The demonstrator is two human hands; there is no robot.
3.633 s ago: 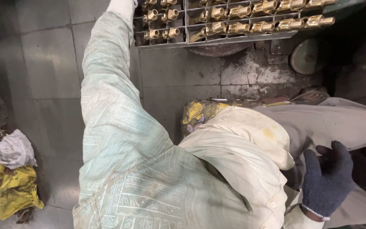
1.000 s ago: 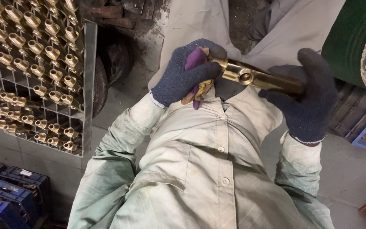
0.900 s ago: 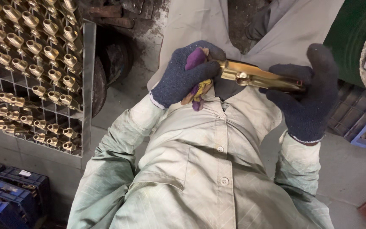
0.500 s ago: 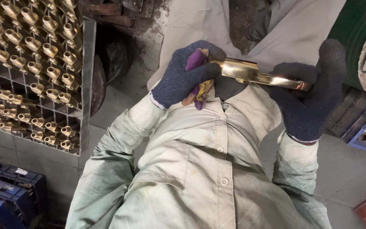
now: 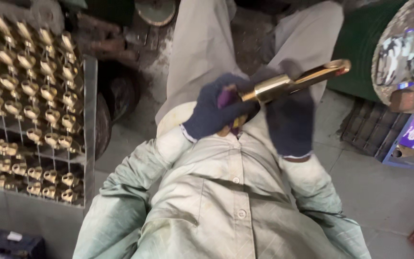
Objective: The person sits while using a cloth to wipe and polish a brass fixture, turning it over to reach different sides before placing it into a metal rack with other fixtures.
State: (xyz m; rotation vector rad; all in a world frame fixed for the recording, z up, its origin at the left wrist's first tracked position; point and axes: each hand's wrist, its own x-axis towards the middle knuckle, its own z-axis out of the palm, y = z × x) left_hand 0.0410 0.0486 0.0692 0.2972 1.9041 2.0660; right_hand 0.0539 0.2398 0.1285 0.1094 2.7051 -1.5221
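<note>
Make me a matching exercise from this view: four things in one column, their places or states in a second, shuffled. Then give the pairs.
Things
1. brass tube
2. left hand
3. wire rack of brass fittings
4. right hand

Places or states
A. stands at the picture's left side
B. dark glove, closed on the tube's near end with a purple cloth
C. shiny, slanting up to the right
D. dark glove, under the tube's middle

Pairs: 1-C, 2-B, 3-A, 4-D
</note>
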